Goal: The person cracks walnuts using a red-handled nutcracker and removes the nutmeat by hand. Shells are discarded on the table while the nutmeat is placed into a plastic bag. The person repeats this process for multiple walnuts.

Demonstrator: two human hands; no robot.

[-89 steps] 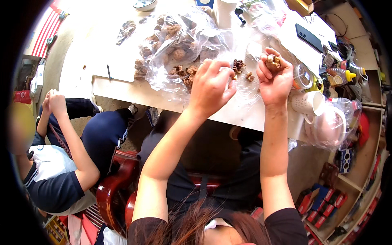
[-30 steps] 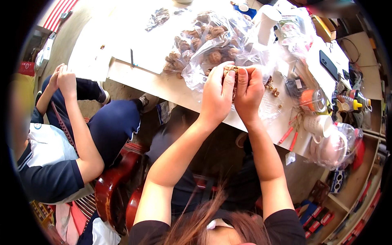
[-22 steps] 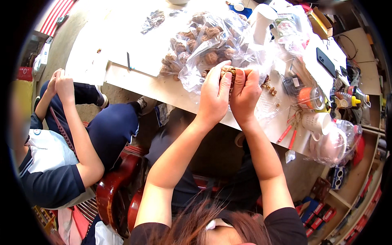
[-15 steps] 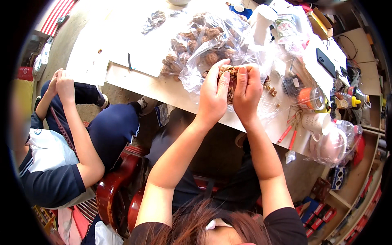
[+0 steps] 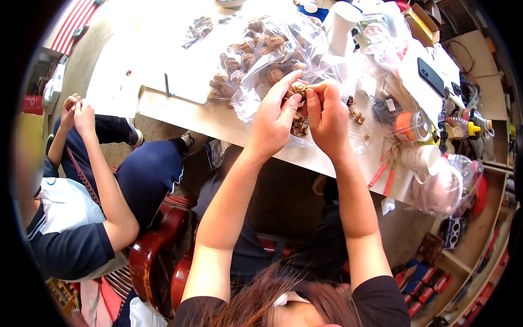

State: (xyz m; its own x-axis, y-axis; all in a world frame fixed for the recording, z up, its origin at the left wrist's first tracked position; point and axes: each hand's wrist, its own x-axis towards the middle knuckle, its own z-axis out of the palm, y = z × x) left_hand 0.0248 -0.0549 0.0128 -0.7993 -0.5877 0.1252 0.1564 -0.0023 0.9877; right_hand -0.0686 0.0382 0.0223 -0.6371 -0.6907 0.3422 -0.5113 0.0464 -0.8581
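Observation:
Over the table's near edge, a cracked walnut [image 5: 297, 89] rests in my left hand [image 5: 272, 122], held between the thumb and curled fingers. Close by on its right, my right hand [image 5: 328, 117] has thumb and forefinger pinched at the walnut's edge; whatever lies between those fingertips is hidden. Broken walnut shells [image 5: 299, 126] show below and between the hands. Just beyond them, a clear plastic bag [image 5: 256, 82] spreads over the table with many whole walnuts [image 5: 275, 75] in it. More shell bits [image 5: 355, 111] lie right of my right hand.
Red-handled pliers [image 5: 385, 170], a white mug [image 5: 422, 159], an orange-labelled jar [image 5: 409, 126] and a phone [image 5: 431, 76] sit on the white table [image 5: 190, 115] at right. A paper roll [image 5: 340, 28] stands behind the bag. Another person [image 5: 81, 207] sits at left.
My right hand has drawn slightly away from my left, and its thumb and forefinger now pinch at the walnut's edge. More shell shows between the hands. The view has shifted a little.

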